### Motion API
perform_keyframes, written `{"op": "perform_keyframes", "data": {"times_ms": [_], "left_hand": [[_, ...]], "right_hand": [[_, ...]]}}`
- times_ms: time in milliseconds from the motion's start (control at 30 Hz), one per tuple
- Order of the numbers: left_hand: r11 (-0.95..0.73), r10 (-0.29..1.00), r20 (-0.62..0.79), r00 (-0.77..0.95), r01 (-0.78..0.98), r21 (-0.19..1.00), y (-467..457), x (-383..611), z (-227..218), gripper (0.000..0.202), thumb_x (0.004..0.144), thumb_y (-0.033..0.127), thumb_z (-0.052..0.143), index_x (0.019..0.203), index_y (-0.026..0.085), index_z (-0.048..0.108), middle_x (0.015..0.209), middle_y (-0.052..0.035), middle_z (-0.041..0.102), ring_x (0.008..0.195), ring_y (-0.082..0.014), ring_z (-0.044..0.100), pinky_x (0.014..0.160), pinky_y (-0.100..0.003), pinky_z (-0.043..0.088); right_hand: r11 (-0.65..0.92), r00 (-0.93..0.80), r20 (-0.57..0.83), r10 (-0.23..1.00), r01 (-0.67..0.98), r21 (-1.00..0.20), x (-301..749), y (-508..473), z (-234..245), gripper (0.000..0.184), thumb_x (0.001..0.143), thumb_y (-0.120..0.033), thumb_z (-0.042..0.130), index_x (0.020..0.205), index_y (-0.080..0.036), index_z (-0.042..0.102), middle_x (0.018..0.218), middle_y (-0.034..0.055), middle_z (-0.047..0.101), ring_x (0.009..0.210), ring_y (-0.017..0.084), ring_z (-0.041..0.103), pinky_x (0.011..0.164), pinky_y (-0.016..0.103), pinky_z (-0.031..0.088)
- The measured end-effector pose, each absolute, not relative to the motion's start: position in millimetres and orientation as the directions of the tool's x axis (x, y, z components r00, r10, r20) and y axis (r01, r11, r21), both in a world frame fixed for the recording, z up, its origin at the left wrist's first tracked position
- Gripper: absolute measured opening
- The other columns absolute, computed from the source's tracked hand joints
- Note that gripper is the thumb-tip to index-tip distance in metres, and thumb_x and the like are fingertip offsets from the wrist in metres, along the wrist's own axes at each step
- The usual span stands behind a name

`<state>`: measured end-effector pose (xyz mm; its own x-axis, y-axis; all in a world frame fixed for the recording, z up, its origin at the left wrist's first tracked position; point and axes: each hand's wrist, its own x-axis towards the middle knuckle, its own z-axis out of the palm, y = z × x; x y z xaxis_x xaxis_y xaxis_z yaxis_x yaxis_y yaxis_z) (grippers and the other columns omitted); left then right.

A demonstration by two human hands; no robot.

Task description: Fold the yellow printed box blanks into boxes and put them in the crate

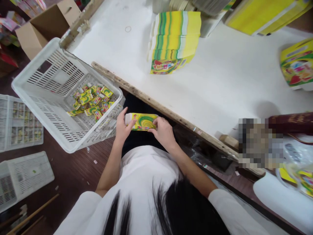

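Observation:
Over my lap, just off the table edge, I hold a small yellow and green cardboard box (144,121) sideways between both hands. My left hand (123,125) grips its left end, where a white flap shows, with the thumb across the front. At the other end my right hand (164,130) pinches the box between thumb and fingers. To the left, a white plastic basket (62,137) leans by the table with several small yellow boxes (94,101) piled in its bottom. On the table lies a fanned stack of flat printed cartons (174,42).
The white table (117,49) has a worn wooden edge. Yellow packs (266,16) stand at the back right, and a printed carton (297,65) sits at the right. More white baskets (26,179) and an open cardboard box (46,24) are on the left.

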<state>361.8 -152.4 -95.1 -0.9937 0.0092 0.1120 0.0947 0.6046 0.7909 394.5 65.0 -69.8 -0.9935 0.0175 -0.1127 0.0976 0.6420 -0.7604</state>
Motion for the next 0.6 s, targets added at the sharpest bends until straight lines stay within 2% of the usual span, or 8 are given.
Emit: {"op": "perform_keyframes", "data": {"times_ms": [67,133,167,233,300,400,500,600], "left_hand": [[0.579,-0.096,0.263,-0.96,0.161,0.799,-148,368,-85,0.08,0.086,0.066,0.063,0.147,0.02,0.041,0.151,-0.0191,0.049,0.144,-0.0325,0.047,0.118,-0.049,0.04],[0.538,-0.14,0.337,-0.931,0.214,0.816,-137,375,-73,0.088,0.086,0.077,0.051,0.153,0.024,0.029,0.153,-0.0186,0.045,0.147,-0.0325,0.044,0.117,-0.047,0.042],[0.504,-0.132,0.322,-0.938,0.216,0.837,-130,378,-66,0.089,0.087,0.081,0.041,0.154,0.026,0.024,0.153,-0.0178,0.046,0.146,-0.0315,0.045,0.115,-0.046,0.045],[0.416,-0.082,0.203,-0.976,0.152,0.896,-114,382,-53,0.087,0.09,0.083,0.015,0.157,0.028,0.018,0.149,-0.016,0.051,0.141,-0.0287,0.052,0.11,-0.043,0.051],[0.302,-0.039,0.055,-0.998,0.041,0.952,-99,382,-43,0.083,0.093,0.073,-0.006,0.156,0.028,0.022,0.14,-0.0144,0.059,0.134,-0.0265,0.059,0.105,-0.044,0.055],[0.123,-0.074,-0.035,-0.997,-0.044,0.991,-85,377,-35,0.079,0.097,0.06,-0.012,0.144,0.026,0.041,0.116,-0.0121,0.07,0.118,-0.0264,0.069,0.099,-0.048,0.058],[0.034,-0.197,0.029,-0.98,0.023,0.999,-81,370,-32,0.074,0.098,0.061,-0.006,0.13,0.026,0.05,0.099,-0.0092,0.068,0.1,-0.0255,0.072,0.092,-0.047,0.06],[0.142,-0.317,0.138,-0.938,0.097,0.985,-82,371,-34,0.076,0.096,0.067,-0.006,0.122,0.026,0.053,0.094,-0.0079,0.066,0.095,-0.0241,0.071,0.091,-0.044,0.059]], "right_hand": [[0.46,-0.982,-0.189,0.027,0.18,-0.87,392,71,-64,0.03,0.079,-0.041,0.078,0.078,-0.024,0.053,0.078,0.0024,0.066,0.07,0.021,0.061,0.069,0.038,0.052],[0.259,-0.973,-0.232,0.018,0.228,-0.939,389,73,-56,0.036,0.074,-0.048,0.081,0.078,-0.024,0.055,0.073,-0.0007,0.064,0.064,0.017,0.058,0.062,0.034,0.05],[0.184,-0.971,-0.238,0.005,0.235,-0.954,387,72,-52,0.038,0.07,-0.05,0.083,0.078,-0.024,0.057,0.072,-0.0013,0.064,0.062,0.016,0.058,0.061,0.033,0.05],[0.101,-0.97,-0.239,-0.045,0.234,-0.967,385,66,-44,0.039,0.066,-0.05,0.086,0.077,-0.023,0.059,0.071,-0.0021,0.064,0.06,0.015,0.056,0.059,0.032,0.05],[0.064,-0.968,-0.235,-0.09,0.23,-0.971,385,55,-37,0.039,0.065,-0.049,0.087,0.073,-0.023,0.058,0.068,-0.0026,0.062,0.058,0.014,0.054,0.057,0.031,0.049],[0.019,-0.976,-0.207,-0.073,0.206,-0.978,391,38,-29,0.039,0.068,-0.049,0.085,0.075,-0.024,0.056,0.068,-0.0023,0.061,0.059,0.014,0.054,0.058,0.031,0.05],[-0.026,-0.98,-0.193,-0.04,0.194,-0.981,397,28,-26,0.036,0.073,-0.048,0.082,0.081,-0.024,0.057,0.076,-0.0011,0.062,0.064,0.014,0.055,0.062,0.031,0.05],[-0.126,-0.961,-0.262,-0.092,0.272,-0.954,397,25,-31,0.045,0.067,-0.054,0.085,0.08,-0.024,0.054,0.076,-0.0024,0.06,0.064,0.013,0.054,0.059,0.029,0.048]]}}
